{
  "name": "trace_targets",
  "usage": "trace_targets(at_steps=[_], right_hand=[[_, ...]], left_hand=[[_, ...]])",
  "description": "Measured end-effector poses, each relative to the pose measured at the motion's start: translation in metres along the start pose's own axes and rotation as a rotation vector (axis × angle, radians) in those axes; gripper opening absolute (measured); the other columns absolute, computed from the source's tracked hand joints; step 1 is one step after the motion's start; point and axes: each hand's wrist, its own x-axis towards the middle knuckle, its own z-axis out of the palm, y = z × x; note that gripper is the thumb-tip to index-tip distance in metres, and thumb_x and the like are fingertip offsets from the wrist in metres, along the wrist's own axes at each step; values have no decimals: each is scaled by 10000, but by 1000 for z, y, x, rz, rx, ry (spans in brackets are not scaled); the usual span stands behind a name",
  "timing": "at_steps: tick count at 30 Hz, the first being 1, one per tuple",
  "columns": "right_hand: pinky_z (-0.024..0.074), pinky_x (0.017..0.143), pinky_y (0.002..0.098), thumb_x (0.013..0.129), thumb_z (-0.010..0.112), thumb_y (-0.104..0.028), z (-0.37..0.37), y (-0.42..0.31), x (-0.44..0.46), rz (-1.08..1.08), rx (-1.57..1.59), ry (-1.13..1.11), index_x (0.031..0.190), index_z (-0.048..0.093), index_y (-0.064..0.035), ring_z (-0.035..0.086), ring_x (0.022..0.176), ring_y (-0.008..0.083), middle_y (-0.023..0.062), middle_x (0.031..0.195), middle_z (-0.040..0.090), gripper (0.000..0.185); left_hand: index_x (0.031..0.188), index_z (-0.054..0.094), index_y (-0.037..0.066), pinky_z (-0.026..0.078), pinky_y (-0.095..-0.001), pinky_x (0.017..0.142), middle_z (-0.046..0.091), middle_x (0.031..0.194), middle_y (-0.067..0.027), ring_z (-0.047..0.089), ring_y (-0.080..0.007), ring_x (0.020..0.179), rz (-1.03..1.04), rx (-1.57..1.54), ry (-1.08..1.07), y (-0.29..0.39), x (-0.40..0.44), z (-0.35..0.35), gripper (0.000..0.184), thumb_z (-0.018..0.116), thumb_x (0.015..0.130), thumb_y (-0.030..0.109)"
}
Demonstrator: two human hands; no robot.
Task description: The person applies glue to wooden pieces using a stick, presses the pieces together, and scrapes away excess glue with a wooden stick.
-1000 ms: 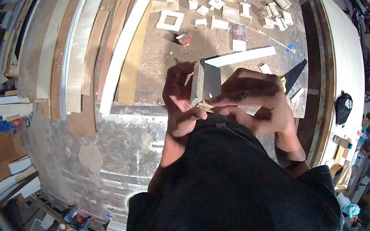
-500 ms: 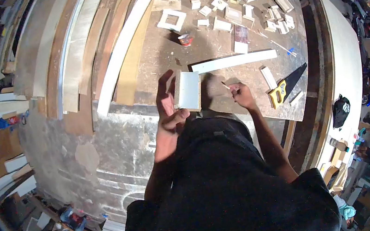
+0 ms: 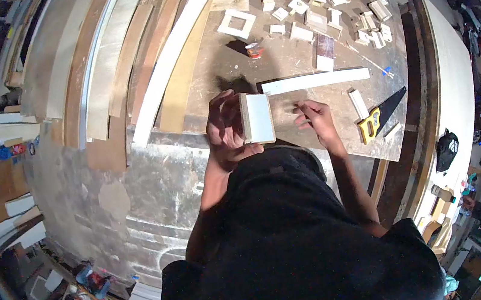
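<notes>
One small white-faced box (image 3: 259,118) is upright in the left hand (image 3: 226,126), above the near edge of the workbench (image 3: 283,62); that hand grasps it from the left, thumb along the bottom, fingers behind and at its side; the right hand (image 3: 314,121) hovers just to the right of this grip, forearm angled up, fingers bent; whether it pinches anything small, I cannot tell. Just beyond the grip lies one white strip (image 3: 315,81); farther past it, one red cup (image 3: 253,51) and one square frame (image 3: 236,23); well to the grip's right, one yellow-handled saw (image 3: 373,126), with one short white block (image 3: 358,103) beside it; far beyond, many small wooden pieces (image 3: 315,20), too crowded to count.
</notes>
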Motion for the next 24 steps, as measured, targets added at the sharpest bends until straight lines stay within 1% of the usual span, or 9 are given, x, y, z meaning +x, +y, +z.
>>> trace_targets(at_steps=[1,4,5,6,11,14,18,23,24], right_hand=[[556,552,284,931,685,-192,11,-44,-12,195,439,-199,1158,610,95,678,667,189,154,932,686,374],[565,541,273,949,662,-132,33,-114,-42,151,569,-452,1103,629,97,672,660,169,132,864,681,278],[565,541,273,949,662,-132,39,-116,-44,148,567,-445,1103,629,97,672,660,169,132,864,681,278],[567,533,269,939,673,-121,44,-118,-45,136,523,-425,1092,635,92,669,652,159,119,852,678,265],[560,526,249,914,701,-114,52,-119,-42,173,418,-355,1045,649,71,654,632,134,75,802,659,232],[543,546,248,907,705,-124,49,-83,-25,173,325,-273,1031,655,55,655,653,126,62,794,656,224],[547,591,271,917,683,-213,50,14,20,183,189,-234,1005,663,25,652,663,125,47,760,653,254],[548,568,283,898,685,-222,53,103,56,161,0,-168,952,688,-7,645,637,121,39,741,667,221],[508,524,278,892,678,-211,55,113,58,84,-65,-114,836,679,-21,622,613,104,36,693,653,199]], left_hand=[[1471,253,19,397,-415,1092,505,1367,-127,500,-251,1282,-1,65,1,0,1,-1,1198,972,553,291],[1464,259,27,400,-416,1094,498,1356,-123,499,-253,1278,-39,57,-18,-3,2,-1,1179,980,555,237],[1464,259,32,412,-421,1088,493,1358,-122,497,-257,1279,-38,66,-54,-7,3,-4,1167,977,561,205],[1431,313,114,509,-449,1019,430,1375,-81,478,-256,1294,-71,29,-85,-6,3,-5,1091,957,551,89],[1462,288,113,472,-481,1037,401,1444,-111,435,-275,1340,-106,8,-85,-13,2,-10,1167,977,521,121],[1547,164,121,328,-495,1130,360,1509,-157,351,-310,1412,-267,300,-41,-19,1,-28,1388,1010,451,222],[1545,184,148,367,-472,1106,391,1494,-143,386,-299,1386,-565,187,213,-46,-18,-67,1356,996,459,176],[1512,248,145,466,-406,1021,487,1394,-129,516,-251,1236,-491,599,40,-66,-64,-104,1162,937,579,72],[1505,258,135,488,-395,999,511,1358,-128,531,-244,1206,-474,689,50,-65,-69,-102,1132,941,603,97]])
